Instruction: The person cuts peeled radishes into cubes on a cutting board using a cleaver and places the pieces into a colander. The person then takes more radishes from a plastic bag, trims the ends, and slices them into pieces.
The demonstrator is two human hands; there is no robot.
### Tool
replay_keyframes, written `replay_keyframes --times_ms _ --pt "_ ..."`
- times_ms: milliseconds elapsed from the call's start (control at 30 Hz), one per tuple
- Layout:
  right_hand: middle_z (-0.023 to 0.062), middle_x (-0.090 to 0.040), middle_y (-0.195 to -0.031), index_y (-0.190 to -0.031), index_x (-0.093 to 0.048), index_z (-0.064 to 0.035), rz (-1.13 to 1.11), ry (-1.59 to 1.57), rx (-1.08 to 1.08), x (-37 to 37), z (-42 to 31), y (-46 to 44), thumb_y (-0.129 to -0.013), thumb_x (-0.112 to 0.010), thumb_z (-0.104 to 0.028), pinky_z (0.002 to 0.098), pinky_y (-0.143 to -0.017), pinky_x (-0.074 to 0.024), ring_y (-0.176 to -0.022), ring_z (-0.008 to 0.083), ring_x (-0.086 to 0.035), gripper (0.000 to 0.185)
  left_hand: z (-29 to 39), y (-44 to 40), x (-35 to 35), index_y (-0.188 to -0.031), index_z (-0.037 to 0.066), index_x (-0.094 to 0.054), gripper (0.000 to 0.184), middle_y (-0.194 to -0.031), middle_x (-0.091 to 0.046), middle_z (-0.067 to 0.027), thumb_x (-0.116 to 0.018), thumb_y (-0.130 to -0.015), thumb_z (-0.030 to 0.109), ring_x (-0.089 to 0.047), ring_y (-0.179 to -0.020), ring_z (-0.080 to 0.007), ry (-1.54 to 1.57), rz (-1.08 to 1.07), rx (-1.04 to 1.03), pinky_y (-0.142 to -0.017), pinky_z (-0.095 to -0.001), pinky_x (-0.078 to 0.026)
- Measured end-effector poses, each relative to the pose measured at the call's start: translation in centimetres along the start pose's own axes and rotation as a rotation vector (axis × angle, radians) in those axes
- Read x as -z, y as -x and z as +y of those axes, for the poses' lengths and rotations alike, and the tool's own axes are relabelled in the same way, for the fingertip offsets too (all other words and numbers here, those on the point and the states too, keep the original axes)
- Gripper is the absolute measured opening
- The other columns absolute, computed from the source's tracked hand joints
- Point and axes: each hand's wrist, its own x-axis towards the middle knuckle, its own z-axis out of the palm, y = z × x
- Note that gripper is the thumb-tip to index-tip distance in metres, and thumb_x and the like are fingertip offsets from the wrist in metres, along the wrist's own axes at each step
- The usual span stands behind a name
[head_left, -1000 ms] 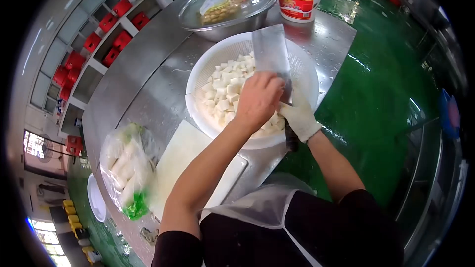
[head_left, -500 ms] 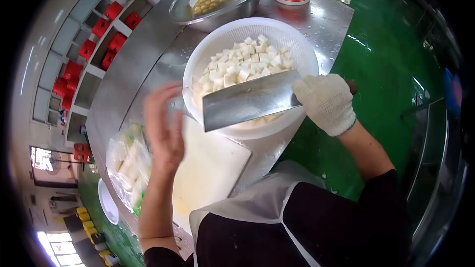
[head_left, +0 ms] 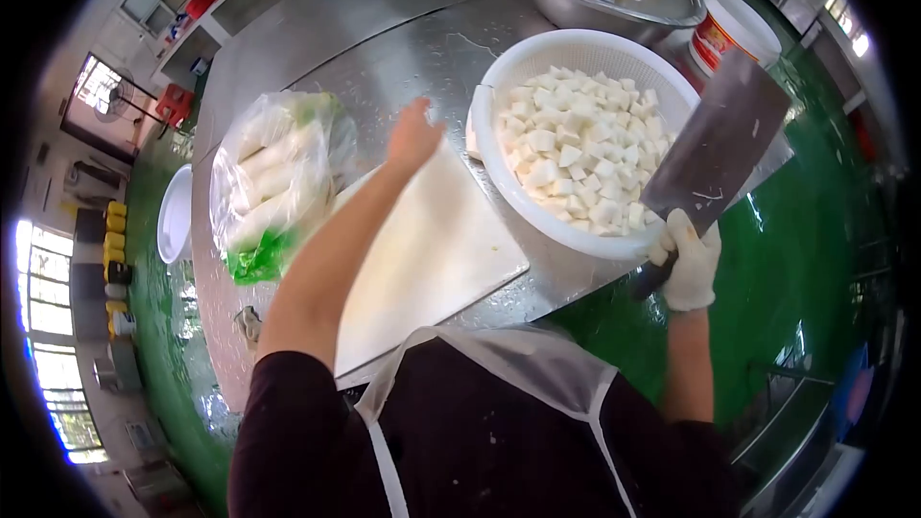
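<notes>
My right hand, in a white knit glove, grips the dark handle of a cleaver. Its broad blade stands raised beside the right rim of a white colander. White radish cubes fill much of that colander. Over the far end of a white cutting board is my bare left hand, holding nothing, its fingers partly apart and slightly blurred. Left of the board lies a clear plastic bag of whole peeled white radishes, with green print at its near end.
A steel bowl with a bagged food packet on it stands behind the colander, beside a white bucket with a red label. The steel table is wet. A white basin is beyond its left edge, above wet green floor.
The cleaver has swung from lying across the colander to raised at its right side. My left hand has moved away from the colander's left rim to the board's far end. The view has turned.
</notes>
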Motion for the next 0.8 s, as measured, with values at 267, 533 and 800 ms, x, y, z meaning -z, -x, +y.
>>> replay_keyframes --times_ms 267,533,800 --pt "-0.0013 -0.036 -0.059 -0.097 -0.044 -0.0023 0.196 -0.067 0.06 -3.2 1.4 -1.5 -0.093 -0.057 -0.007 0.0264 -0.041 -0.0381 -0.045 0.01 -0.036 0.015 4.2 1.6 -8.5 -0.147 0.012 -0.033 0.076 -0.148 -0.02 -0.0212 -0.066 -0.08 0.027 -0.031 -0.137 -0.0359 -0.27 -0.246 -0.095 -0.1 -0.0473 -0.045" --pt "0.0 -0.04 -0.06 -0.147 -0.021 -0.0101 0.221 0.048 -0.048 -4.0 1.4 -1.6 -0.087 -0.051 0.003 0.0288 -0.039 -0.0362 -0.046 0.0121 -0.04 0.069 0.8 -5.1 -11.4 -0.133 0.006 -0.041 0.057 -0.113 -0.056 -0.0184 -0.063 -0.087 0.031 -0.065 -0.092 -0.0326 0.069 -0.006 0.123 -0.077 -0.0358 -0.053" --pt "0.0016 -0.045 -0.064 -0.155 -0.003 -0.0174 0.212 0.122 0.092 -4.5 0.6 -1.0 -0.085 -0.056 0.003 0.0268 -0.043 -0.04 -0.049 0.0108 -0.043 0.089 -4.8 0.7 0.6 -0.133 0.003 -0.045 0.063 -0.127 -0.057 -0.0175 -0.066 -0.086 0.038 -0.064 -0.102 -0.0294 1.469 -0.506 0.274 -0.079 -0.038 -0.054"
